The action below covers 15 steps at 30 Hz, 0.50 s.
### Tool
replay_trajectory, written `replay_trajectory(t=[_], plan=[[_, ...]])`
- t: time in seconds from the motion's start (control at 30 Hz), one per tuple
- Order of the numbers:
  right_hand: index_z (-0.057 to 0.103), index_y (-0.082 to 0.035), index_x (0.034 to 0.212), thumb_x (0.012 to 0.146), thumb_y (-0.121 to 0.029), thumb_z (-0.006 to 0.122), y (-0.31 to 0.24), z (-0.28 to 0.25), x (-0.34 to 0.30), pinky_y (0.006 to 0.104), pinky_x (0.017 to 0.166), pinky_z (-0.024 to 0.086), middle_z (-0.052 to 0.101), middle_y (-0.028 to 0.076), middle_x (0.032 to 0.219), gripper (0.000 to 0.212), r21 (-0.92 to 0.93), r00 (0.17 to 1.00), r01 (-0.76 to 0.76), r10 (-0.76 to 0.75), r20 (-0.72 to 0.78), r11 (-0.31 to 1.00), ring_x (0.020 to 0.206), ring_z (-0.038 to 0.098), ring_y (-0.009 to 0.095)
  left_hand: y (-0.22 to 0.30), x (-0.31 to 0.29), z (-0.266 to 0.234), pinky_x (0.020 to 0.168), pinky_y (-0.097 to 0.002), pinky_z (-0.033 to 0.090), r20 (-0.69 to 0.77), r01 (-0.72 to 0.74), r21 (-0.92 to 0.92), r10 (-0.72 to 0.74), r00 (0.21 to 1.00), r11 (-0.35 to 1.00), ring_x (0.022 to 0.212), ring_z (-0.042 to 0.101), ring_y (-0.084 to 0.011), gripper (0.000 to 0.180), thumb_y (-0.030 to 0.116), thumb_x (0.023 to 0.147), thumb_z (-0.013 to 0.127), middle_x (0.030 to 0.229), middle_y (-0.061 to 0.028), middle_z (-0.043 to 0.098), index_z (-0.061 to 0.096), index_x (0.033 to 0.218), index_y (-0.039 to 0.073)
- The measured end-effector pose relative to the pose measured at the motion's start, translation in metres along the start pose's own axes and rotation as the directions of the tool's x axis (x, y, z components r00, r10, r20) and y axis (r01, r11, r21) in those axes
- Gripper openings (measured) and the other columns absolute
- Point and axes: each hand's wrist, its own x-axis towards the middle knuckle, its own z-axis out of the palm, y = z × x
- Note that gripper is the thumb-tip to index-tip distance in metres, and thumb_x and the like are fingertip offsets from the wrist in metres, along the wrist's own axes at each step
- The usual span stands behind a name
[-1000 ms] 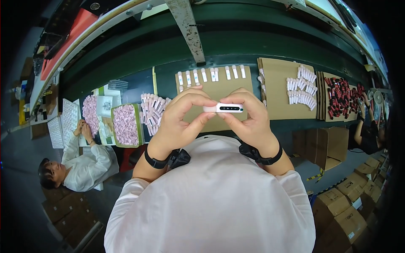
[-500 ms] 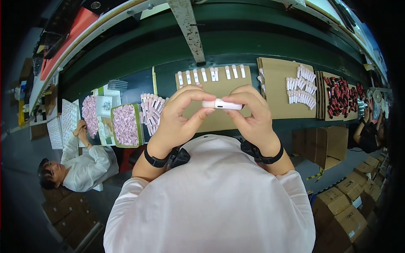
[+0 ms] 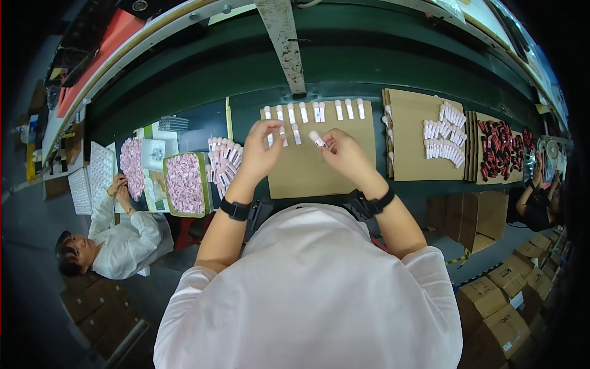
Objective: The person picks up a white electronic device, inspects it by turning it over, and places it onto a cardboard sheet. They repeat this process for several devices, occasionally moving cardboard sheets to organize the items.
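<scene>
My right hand (image 3: 343,152) pinches a small pink-and-white stick-shaped device (image 3: 318,139) by its lower end; its rounded pink head points up and left. To the left, my left hand (image 3: 262,147) hovers over the cardboard sheet (image 3: 319,175) with curved fingers apart, around a similar device (image 3: 283,136). Whether the fingertips touch it is unclear. Another device (image 3: 296,134) lies just right of those fingers, and one more is partly covered by the hand. Along the far edge of the sheet runs a row of such devices (image 3: 303,112), heads away from me.
More pink-and-white devices (image 3: 225,161) are heaped on the left, beside a green-rimmed tray (image 3: 206,184) of small pink parts. Grouped devices (image 3: 444,135) and black-and-red pieces (image 3: 499,147) lie rightward on cardboard. A metal post (image 3: 286,49) stands behind. Co-workers sit at both sides.
Both hands held one device together in front of me. They have separated: the right keeps a device, while the left has moved away to the devices on the cardboard.
</scene>
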Motion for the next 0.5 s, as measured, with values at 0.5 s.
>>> replay_trajectory(t=[0.5], plan=[[0.065,-0.002,0.088,0.085,-0.026,0.061,0.103,0.084,0.076,0.0472,0.071,0.052,0.067,0.022,0.084,0.024,-0.339,0.962,-0.267,0.232,-0.141,0.902,0.079,0.064,0.040,-0.158,-0.034,0.003,0.085,-0.0380,0.050,-0.019,0.424,0.087,-0.424,0.905,0.901,0.103,0.060,-0.0306,0.037,0.014,0.084,0.068,0.114,-0.0187,0.059,0.056,0.115,-0.002]])
